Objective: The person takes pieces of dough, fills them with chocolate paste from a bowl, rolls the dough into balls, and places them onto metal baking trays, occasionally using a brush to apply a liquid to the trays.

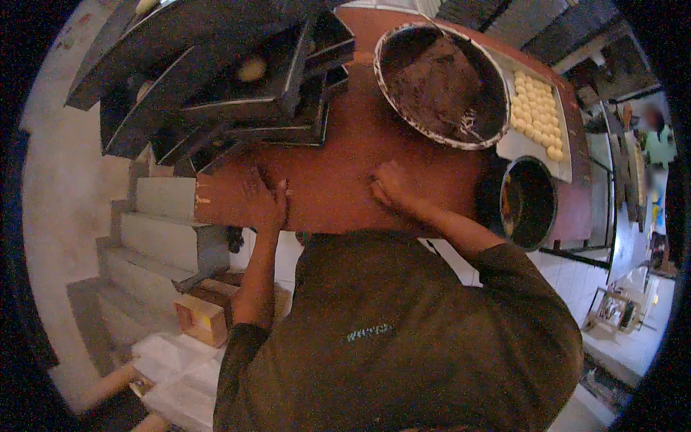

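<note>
My left hand (266,204) lies flat on the reddish-brown table (331,194) near its front left, fingers stretched out, with nothing seen in it. To its right, my right hand (391,186) rests on the same table with its fingers curled in. Whatever those fingers may hold is hidden. Beyond the right hand stands a large round bowl (384,99) with a smeared rim, holding a dark brown paste (435,75). A small shiny utensil (471,126) pokes out of the paste. Right of the bowl, pale dough balls (536,108) sit in rows on a light tray (509,147).
Dark metal trays (241,108) are stacked unevenly at the back left, with a dough ball (252,69) in one. A black bucket (551,194) stands at the table's right front edge. Grey steps (165,234) and a cardboard box (200,319) are lower left. Another person (658,151) appears far right.
</note>
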Demonstrator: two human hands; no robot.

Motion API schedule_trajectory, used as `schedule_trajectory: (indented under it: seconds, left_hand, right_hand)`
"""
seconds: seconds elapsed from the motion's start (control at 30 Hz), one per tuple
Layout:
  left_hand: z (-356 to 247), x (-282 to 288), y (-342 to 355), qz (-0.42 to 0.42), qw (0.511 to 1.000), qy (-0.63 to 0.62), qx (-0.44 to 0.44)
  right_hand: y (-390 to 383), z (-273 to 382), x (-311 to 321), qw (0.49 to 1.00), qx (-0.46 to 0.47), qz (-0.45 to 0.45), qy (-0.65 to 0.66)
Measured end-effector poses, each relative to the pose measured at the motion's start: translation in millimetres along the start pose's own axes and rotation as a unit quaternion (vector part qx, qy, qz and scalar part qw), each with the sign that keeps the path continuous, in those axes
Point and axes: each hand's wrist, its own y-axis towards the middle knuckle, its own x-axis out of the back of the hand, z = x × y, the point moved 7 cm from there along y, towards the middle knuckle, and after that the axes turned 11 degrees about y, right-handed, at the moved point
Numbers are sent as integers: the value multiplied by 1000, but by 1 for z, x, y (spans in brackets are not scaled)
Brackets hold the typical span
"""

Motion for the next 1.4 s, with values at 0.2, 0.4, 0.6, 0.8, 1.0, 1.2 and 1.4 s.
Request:
schedule_trajectory:
  seconds: [0.2, 0.4, 0.6, 0.8, 1.0, 1.2, 1.4]
  left_hand:
    - [-2, -1, 0, -26, 988, -149, 14]
    - [29, 23, 32, 47, 993, -105, 15]
    - [30, 32, 30, -5, 1000, 17, -22]
    - [38, 22, 31, -8, 998, -61, -27]
    - [13, 28, 37, 2, 995, -44, -86]
    - [22, 52, 28, -5, 996, 21, -83]
    - [-2, 62, 25, -14, 992, 80, -96]
  right_hand:
    - [17, 18, 1, 980, 27, -196, 16]
    - [-5, 26, 53, 986, 45, -136, 82]
    - [-16, 48, 43, 982, 68, -176, 27]
    - [-33, 57, 80, 979, -66, -190, 36]
    - [-24, -33, 52, 894, -384, -173, 153]
    - [-38, 53, 129, 863, -165, -453, -147]
    - [-235, -5, 313, 739, -339, -582, -33]
